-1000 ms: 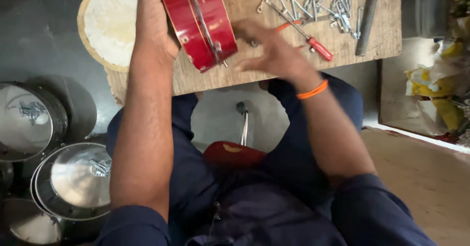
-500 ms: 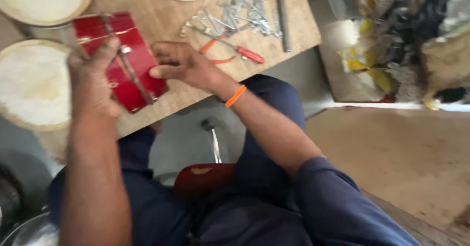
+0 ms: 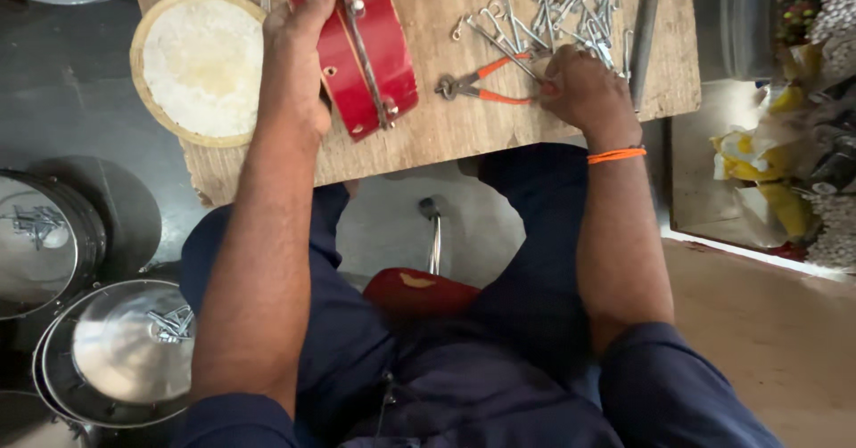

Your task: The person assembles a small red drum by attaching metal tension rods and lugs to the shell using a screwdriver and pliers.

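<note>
My left hand (image 3: pixel 299 65) is clamped over the red drum shell (image 3: pixel 366 42), which lies on the wooden table (image 3: pixel 446 136) beside a round pale drumhead (image 3: pixel 201 65). My right hand (image 3: pixel 584 87) is curled shut, fingers pinching into the pile of metal tension hooks (image 3: pixel 571 7) (which one I grip I cannot tell), and the orange-handled pliers (image 3: pixel 481 82) lie just beside it, between my hands.
</note>
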